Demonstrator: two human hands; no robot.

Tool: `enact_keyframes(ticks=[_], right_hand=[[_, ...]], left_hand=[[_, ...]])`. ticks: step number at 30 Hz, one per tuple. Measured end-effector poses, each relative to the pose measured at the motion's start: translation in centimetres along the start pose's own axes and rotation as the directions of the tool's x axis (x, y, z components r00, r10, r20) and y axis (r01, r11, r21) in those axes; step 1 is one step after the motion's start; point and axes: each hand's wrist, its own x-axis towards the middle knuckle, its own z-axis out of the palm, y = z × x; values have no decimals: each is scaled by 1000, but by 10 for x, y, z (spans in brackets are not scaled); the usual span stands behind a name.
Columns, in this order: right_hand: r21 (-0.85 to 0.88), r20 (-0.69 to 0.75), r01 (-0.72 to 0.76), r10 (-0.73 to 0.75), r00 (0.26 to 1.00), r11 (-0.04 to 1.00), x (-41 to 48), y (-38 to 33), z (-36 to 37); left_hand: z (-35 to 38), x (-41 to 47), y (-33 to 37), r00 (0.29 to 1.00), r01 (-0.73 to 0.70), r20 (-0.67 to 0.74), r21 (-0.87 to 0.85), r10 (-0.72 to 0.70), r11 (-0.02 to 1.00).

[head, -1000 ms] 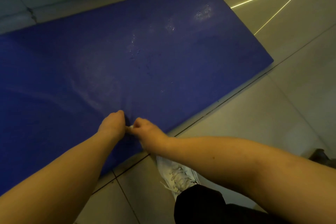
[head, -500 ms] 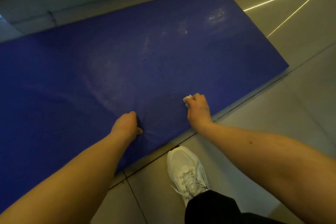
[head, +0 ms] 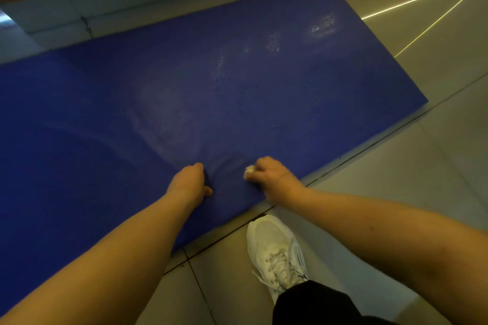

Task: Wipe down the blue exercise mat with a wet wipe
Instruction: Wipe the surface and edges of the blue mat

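The blue exercise mat [head: 111, 124] lies flat on the tiled floor and fills most of the view, with wet streaks and droplets shining across its middle and far right. My right hand [head: 272, 179] grips a small bunched white wet wipe [head: 248, 171] and presses it onto the mat close to the near edge. My left hand [head: 188, 182] rests on the mat just to the left of it, fingers curled under, thumb sticking out, and the mat surface creases between the two hands. What the left fingers do underneath is hidden.
My white sneaker [head: 274, 248] and dark trouser leg stand on the grey floor tiles [head: 396, 192] just off the mat's near edge. A low pale wall base [head: 79, 8] runs behind the mat. Bright light lines cross the floor at top right.
My right hand with the wipe swept right and away from the left hand, then came back left and nearer to it. The left hand stayed pressed on the mat.
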Motion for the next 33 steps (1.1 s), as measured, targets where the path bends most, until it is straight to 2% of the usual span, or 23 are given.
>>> enact_keyframes(ticks=[2,5,7,9,12,13,15,17,18,20,22,24,25,27,28,30,32,33], right_hand=[[-10,-85,-206,205,975,978,-14,28,-13],[26,-116,-532,531,839,846,-22,33,-21],[107,-131,-609,619,775,786,-17,10,-11],[187,-99,-533,556,825,825,-11,-25,8],[241,21,-225,227,974,944,-5,-76,40],[218,79,-116,101,992,969,-3,-88,44],[190,158,57,-88,983,980,2,-90,41],[147,146,169,-191,971,975,10,-70,32],[106,104,171,-182,978,980,13,-53,27],[36,-43,63,-61,997,997,18,-13,14],[2,-145,-182,180,973,983,21,20,-3],[54,-190,-434,436,880,899,24,32,-10],[91,-216,-513,520,826,853,28,27,-9],[162,-243,-580,602,761,799,40,0,1],[194,-244,-565,597,764,802,44,-16,10],[230,-210,-448,493,844,864,52,-49,28],[229,-125,-224,257,958,947,58,-80,46],[218,-70,-92,110,991,972,59,-94,53]], left_hand=[[0,0,-1,1000,-12,0,-10,12,1000],[-1,0,-1,1000,-19,5,-9,19,1000],[-2,0,-1,1000,-19,4,-6,19,1000],[-2,0,-1,1000,-15,6,-5,15,1000],[-1,0,0,1000,-8,-4,16,8,1000],[0,1,1,1000,-6,-16,20,7,1000],[1,1,0,1000,-1,-30,16,1,1000],[1,2,-1,1000,-5,-20,16,5,1000],[1,2,-2,1000,-10,-9,6,10,1000],[1,3,-4,1000,-23,2,-30,23,999],[0,2,-4,999,-31,15,-51,31,998],[0,0,-4,999,-30,21,-60,32,998],[1,-1,-4,999,-32,20,-62,33,998],[2,-5,-6,999,-41,17,-43,42,998],[3,-7,-7,999,-48,12,-30,48,998],[1,-9,-12,999,-47,-29,-22,46,999],[-7,-11,-22,993,-6,-118,-12,5,1000],[-11,-10,-29,987,27,-161,0,-26,1000]])
